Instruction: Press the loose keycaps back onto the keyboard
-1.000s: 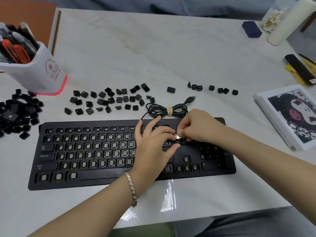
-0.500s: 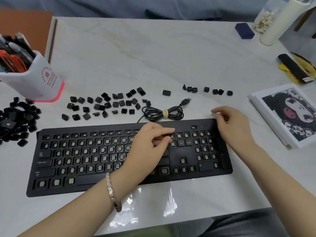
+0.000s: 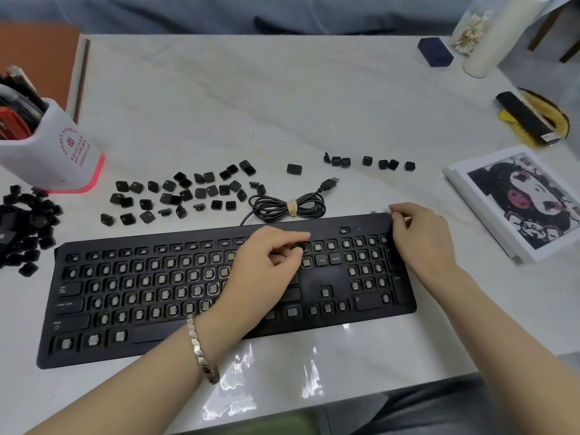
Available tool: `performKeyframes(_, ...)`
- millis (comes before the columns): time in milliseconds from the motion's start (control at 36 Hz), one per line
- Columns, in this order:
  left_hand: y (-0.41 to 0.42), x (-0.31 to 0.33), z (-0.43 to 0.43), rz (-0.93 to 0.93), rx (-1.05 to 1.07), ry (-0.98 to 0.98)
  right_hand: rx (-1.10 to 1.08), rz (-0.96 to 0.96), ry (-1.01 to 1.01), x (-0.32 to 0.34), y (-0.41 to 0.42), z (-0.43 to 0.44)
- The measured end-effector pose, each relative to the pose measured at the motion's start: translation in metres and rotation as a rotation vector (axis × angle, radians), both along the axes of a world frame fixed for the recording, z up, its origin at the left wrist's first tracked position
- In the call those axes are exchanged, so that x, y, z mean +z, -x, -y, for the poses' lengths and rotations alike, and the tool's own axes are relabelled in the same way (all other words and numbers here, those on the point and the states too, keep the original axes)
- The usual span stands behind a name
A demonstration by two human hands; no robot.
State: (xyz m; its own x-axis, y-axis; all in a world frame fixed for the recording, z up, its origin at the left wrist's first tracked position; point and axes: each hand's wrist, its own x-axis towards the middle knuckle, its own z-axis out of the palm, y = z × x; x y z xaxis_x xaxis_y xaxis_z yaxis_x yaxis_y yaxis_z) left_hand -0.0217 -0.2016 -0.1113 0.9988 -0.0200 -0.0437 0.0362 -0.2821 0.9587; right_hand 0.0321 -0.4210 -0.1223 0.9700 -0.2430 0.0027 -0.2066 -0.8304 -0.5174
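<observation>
White marble-look table (image 3: 282, 98) fills the view, and along its near edge lies the long black keyboard (image 3: 317, 277), most of its switches bare and pale, with only a few caps seated, among them the End and Pg Dn pair. At the right edge of the table sits a printed picture (image 3: 527, 199) on white sheets. At the left edge stands a white pen holder (image 3: 59, 152) with a pink base, stuffed with pens. Now the hands: the left hand (image 3: 260, 271), bracelet (image 3: 201, 353) on the wrist, hovers over the keyboard right of its middle, fingers curled, thumb and forefinger pinching a small black keycap (image 3: 298, 246) just above the upper rows. The right hand (image 3: 423, 243) is at the keyboard's far right corner with fingers bent over its rim; whether it has anything in its grip, I cannot tell. A dark heap of keycaps (image 3: 28, 227) is piled by the left edge, near the pen holder. More loose keycaps (image 3: 185, 196) are scattered just beyond the keyboard, left of the bundled cable (image 3: 288, 207). A short row of keycaps (image 3: 367, 161) lies farther toward the right edge.
</observation>
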Motion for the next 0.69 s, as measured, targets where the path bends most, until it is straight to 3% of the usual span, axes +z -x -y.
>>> performKeyframes(222, -0.002, -0.005, -0.004, -0.007, -0.038, -0.031, 0.167, 0.124, 0.033, 0.008, 0.010, -0.010)
performKeyframes(389, -0.001, -0.010, -0.005, 0.148, -0.094, -0.173, 0.350, 0.163, 0.036, -0.006, 0.015, -0.024)
performKeyframes(694, -0.002, -0.024, -0.006, 0.226, -0.142, -0.391, 0.346, 0.264, 0.037, -0.020, 0.016, -0.031)
